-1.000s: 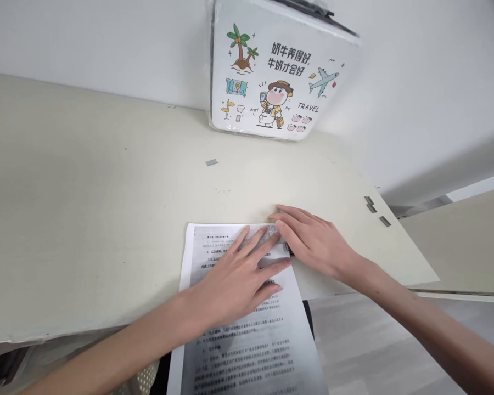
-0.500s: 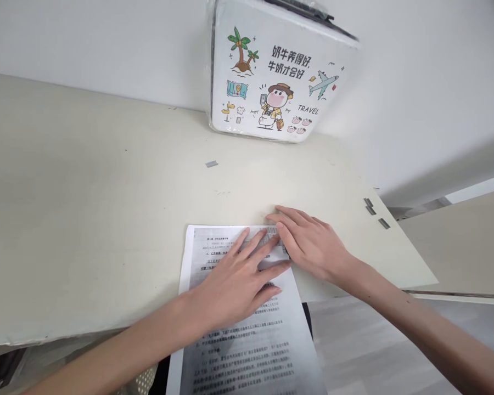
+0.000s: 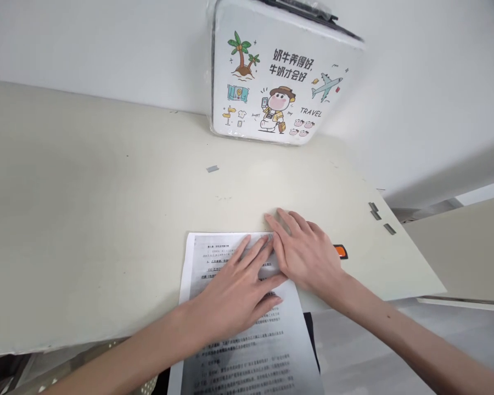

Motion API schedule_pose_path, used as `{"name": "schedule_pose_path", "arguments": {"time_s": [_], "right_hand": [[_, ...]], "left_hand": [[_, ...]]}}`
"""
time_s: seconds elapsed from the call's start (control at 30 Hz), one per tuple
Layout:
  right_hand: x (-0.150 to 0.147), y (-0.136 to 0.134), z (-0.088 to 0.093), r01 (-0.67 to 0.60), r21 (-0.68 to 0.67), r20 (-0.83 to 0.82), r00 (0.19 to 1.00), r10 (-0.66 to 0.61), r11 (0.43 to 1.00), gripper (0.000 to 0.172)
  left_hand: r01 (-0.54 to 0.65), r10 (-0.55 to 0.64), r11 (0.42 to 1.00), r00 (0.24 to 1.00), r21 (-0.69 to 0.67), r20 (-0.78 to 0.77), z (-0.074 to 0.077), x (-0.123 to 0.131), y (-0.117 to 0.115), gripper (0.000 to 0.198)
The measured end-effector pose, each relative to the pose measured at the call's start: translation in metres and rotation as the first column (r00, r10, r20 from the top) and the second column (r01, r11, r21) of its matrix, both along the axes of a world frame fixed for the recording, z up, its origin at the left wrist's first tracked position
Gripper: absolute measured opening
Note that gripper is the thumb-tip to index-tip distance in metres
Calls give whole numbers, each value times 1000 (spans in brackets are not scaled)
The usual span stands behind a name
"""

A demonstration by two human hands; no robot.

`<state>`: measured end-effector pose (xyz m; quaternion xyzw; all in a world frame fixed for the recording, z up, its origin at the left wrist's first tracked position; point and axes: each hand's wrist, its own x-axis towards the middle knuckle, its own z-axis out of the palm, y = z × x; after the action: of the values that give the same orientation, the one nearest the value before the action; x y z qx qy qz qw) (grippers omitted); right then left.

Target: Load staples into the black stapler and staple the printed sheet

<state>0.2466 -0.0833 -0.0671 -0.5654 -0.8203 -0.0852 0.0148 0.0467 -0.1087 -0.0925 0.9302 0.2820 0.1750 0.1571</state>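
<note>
A printed sheet of paper lies over the table's front edge, its lower part hanging past it. My left hand is spread on its upper half, fingers apart, pressing it down. At the sheet's top right corner is my right hand, its fingers close together and bent downward, its thumb side against my left fingertips. What lies beneath its palm is hidden. Just right of that hand shows the end of an orange-and-black object, mostly covered.
A white cartoon-printed case in clear plastic leans against the wall at the back. Small grey strips, like staple strips, lie on the table: one strip mid-table and several near the right edge. The table ends at the front.
The orange-and-black end has come into sight beside my right hand, whose fingers have shifted slightly and drawn in. My left hand stays spread on the paper. The view has tilted a little.
</note>
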Motion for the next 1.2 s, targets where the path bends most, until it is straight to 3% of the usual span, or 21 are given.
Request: {"name": "schedule_pose_path", "arguments": {"time_s": [0.17, 0.37, 0.6, 0.73, 0.83, 0.93, 1.03, 1.13, 1.2], "right_hand": [[2, 1, 3, -24, 3, -61, 998, 24, 1000, 48], [23, -3, 13, 0, -25, -422, 906, -10, 1000, 43], [85, -17, 4, -298, -21, -500, 830, 248, 954, 32], [117, -28, -13, -186, 1, -526, 836, 158, 983, 31], [136, -41, -22, -51, -28, -623, 782, 23, 998, 35], [151, -53, -22, 113, -120, -772, 614, -164, 986, 40], [161, -56, -18, 223, -230, -900, 320, -294, 947, 43], [166, -52, -16, 221, -280, -958, 2, -288, 934, 48], [168, -46, -17, 229, -266, -963, -96, -250, 936, 51]], "left_hand": [[3, -3, 1000, 1000, 13, -13, 5, -1, 1, 44], [23, -20, 999, 995, 33, -95, 13, -4, 2, 49], [-17, 26, 999, 977, 41, -213, 23, -7, 0, 48], [-40, 52, 998, 974, 58, -219, 28, -8, 0, 47], [-32, 45, 998, 973, 61, -227, 29, -9, 5, 47], [-23, 34, 999, 969, 46, -245, 29, -6, 17, 48], [-24, 35, 998, 969, 50, -243, 29, 7, 33, 47], [-13, 26, 998, 971, 56, -238, 29, 36, 56, 46], [2, 12, 998, 971, 60, -238, 26, 63, 78, 46]]}}
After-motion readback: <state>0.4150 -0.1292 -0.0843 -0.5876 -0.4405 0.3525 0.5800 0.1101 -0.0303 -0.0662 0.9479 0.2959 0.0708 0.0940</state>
